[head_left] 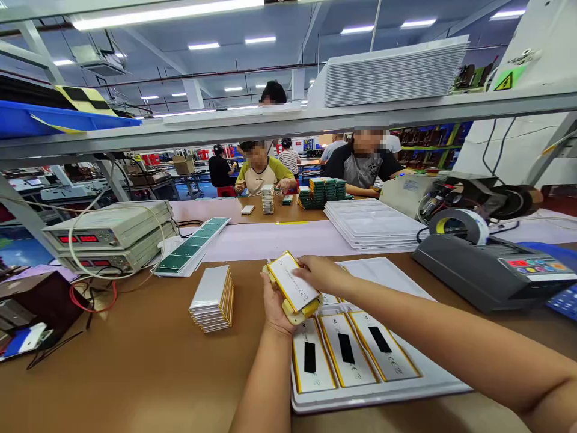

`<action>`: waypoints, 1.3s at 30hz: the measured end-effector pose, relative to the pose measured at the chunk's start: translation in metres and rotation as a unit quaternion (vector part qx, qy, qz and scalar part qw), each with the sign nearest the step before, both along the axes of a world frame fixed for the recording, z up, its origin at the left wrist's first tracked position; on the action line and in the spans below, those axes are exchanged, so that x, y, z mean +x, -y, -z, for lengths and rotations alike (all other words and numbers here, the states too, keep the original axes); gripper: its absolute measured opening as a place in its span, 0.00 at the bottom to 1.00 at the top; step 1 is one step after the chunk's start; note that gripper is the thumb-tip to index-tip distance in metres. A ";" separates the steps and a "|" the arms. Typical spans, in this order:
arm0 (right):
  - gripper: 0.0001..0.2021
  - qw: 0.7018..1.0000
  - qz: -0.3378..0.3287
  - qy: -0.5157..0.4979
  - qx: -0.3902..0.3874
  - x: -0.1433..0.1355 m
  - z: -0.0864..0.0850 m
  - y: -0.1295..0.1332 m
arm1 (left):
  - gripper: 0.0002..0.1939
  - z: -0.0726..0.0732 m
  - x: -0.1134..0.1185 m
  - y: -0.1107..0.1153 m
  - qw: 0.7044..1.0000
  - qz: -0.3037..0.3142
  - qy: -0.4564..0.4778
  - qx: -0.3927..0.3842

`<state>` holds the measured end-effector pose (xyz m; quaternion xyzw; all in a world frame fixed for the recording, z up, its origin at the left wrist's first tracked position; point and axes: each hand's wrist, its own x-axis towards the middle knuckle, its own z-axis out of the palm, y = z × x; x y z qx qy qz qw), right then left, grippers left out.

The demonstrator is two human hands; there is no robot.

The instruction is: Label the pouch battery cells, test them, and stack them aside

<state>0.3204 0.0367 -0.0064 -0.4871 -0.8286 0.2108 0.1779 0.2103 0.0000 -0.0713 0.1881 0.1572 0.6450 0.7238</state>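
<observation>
A flat white battery cell [291,279] with yellow edges and printed markings lies tilted on a cream-coloured holder [292,314]. My left hand [276,308] is closed round the holder from its left side and underneath. The fingers of my right hand [322,273] grip the upper right edge of the battery cell, with the thumb on its face. Below both hands is a white tray [435,370], where several similar cells lie, the front ones [345,352] bearing black strips. Part of the tray is hidden by my right forearm. To the left stands a stack of cells [211,297].
Two stacked meters [108,231] with red displays and cables stand left, beside green circuit boards [193,246]. A tape dispenser [491,264] stands right. White trays [369,222] are piled behind. An overhead shelf [270,129] crosses the view; people work across the bench.
</observation>
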 end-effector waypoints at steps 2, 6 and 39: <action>0.13 0.993 0.006 0.065 0.100 0.011 -0.007 0.013 | 0.33 -0.001 -0.001 0.001 1.000 0.015 0.000 0.021; 0.15 0.964 0.047 0.175 0.194 0.063 -0.007 0.019 | 0.37 -0.003 -0.002 0.002 0.998 0.047 -0.008 0.052; 0.12 0.918 0.076 0.370 0.124 0.131 0.058 0.059 | 0.19 0.006 0.000 -0.013 0.989 -0.093 -0.052 -0.103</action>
